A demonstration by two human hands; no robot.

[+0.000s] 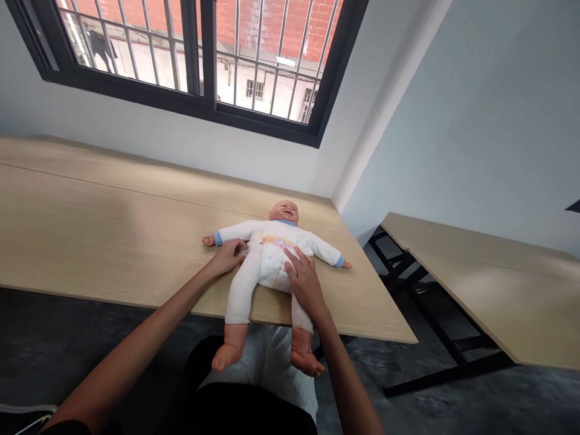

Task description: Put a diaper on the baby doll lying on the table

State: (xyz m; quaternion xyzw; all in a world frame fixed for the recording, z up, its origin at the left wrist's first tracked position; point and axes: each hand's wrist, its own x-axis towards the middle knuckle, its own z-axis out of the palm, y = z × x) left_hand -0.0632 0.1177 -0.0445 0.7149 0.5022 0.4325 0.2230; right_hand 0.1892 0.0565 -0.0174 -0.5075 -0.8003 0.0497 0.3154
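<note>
A baby doll in a white romper with blue cuffs lies on its back on a light wooden table, arms spread, head toward the window. Its bare feet hang over the table's near edge. My left hand rests on the doll's side under its arm, fingers pinching the white cloth. My right hand lies flat on the doll's other hip and belly, fingers spread on the romper.
A second wooden table on a black frame stands to the right, with a gap of dark floor between. A barred window is set in the white wall behind. My lap sits below the table edge.
</note>
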